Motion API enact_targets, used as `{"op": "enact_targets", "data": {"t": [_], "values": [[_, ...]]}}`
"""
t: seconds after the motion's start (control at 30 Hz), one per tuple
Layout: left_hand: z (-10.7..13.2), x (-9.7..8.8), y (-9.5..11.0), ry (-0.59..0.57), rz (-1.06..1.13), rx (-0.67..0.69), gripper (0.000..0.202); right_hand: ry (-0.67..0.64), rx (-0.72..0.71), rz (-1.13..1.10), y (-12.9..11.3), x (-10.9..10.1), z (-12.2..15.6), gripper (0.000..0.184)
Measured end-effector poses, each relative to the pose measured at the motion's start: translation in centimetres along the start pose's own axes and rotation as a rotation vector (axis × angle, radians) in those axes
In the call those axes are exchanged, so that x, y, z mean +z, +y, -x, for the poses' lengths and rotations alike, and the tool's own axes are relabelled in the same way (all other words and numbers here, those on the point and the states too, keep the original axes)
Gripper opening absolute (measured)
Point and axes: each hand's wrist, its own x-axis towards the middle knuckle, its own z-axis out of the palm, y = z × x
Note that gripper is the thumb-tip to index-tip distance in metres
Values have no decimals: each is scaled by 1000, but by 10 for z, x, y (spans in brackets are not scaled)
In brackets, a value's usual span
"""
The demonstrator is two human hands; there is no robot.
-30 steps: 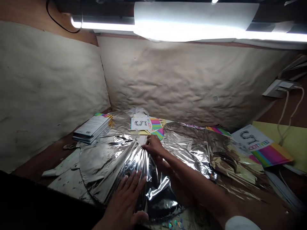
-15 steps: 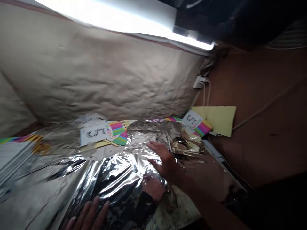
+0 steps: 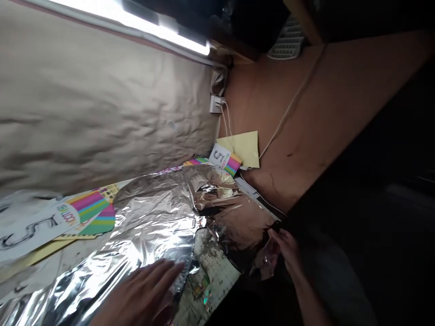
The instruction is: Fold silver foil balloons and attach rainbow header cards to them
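Shiny silver foil film [image 3: 152, 203] covers much of the worktop, creased and mirror-like. My left hand [image 3: 142, 292] rests over the film at the lower middle, fingers stretched out and palm down. Over at the worktop's right end, my right hand [image 3: 287, 249] pinches the edge of a second shiny film sheet [image 3: 241, 217], thumb and fingers together. That sheet reflects the brown wall and lies beside the silver one.
Printed cards marked 5 [image 3: 30, 231] lie at the left, with another card [image 3: 220, 156] in the back corner. Yellow paper [image 3: 248, 147] leans against the brown wall under a socket [image 3: 216, 104] with white cables. A lit tube lamp [image 3: 163, 31] hangs above.
The view has turned right. My right hand has moved from the middle of the film to the right-hand sheet's edge and closed on it. My left hand has moved across the film.
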Motion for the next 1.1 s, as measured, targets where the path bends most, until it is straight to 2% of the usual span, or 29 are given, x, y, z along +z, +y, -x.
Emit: {"op": "enact_targets", "data": {"t": [0.07, 0.17, 0.23, 0.3, 0.37, 0.43, 0.53, 0.6, 0.63, 0.67, 0.73, 0.8, 0.83, 0.9, 0.93, 1.0, 1.03, 1.1], "values": [[-62, 0, 28, -148, 105, 58, 33, 52, -42, 29, -6, 1, -1, 48], [-138, 23, 74, -195, 214, 145, 22, 106, -97, 76, -11, -6, -6, 44], [-170, 49, 96, -143, 242, 128, 27, 101, -130, 87, -11, -11, -8, 42], [-188, 74, 108, -135, 286, 53, 29, 83, -145, 85, -10, -14, -9, 42], [-198, 93, 109, -170, 352, -30, 20, 69, -144, 74, -7, -14, -9, 45], [-204, 103, 103, -205, 415, -79, 17, 71, -129, 53, -6, -14, -7, 54], [-212, 104, 89, -222, 498, -103, 26, 204, -132, 36, -14, -18, -1, 69], [-216, 100, 80, -219, 555, -129, 35, 285, -173, 70, -27, -23, 6, 66], [-218, 97, 77, -212, 575, -145, 40, 273, -195, 82, -36, -26, 10, 63], [-219, 94, 75, -201, 590, -162, 44, 206, -209, 77, -47, -27, 15, 61], [-219, 87, 75, -160, 585, -179, 47, -11, -228, 7, -70, -24, 26, 64], [-217, 82, 79, -99, 536, -164, 43, -204, -277, -65, -93, -13, 37, 61], [-215, 80, 82, -71, 510, -142, 39, -252, -321, -61, -104, -5, 41, 58], [-211, 76, 86, -48, 514, -102, 36, -225, -432, 36, -120, 13, 48, 50], [-209, 74, 88, -45, 563, -109, 36, -178, -487, 99, -125, 22, 50, 40], [-208, 68, 86, -12, 740, -187, 43, -78, -586, 184, -130, 37, 53, 19], [-209, 64, 83, 17, 840, -242, 48, -58, -632, 194, -130, 42, 56, 17], [-214, 53, 75, 57, 978, -301, 54, -101, -715, 177, -128, 50, 63, 18]]}}
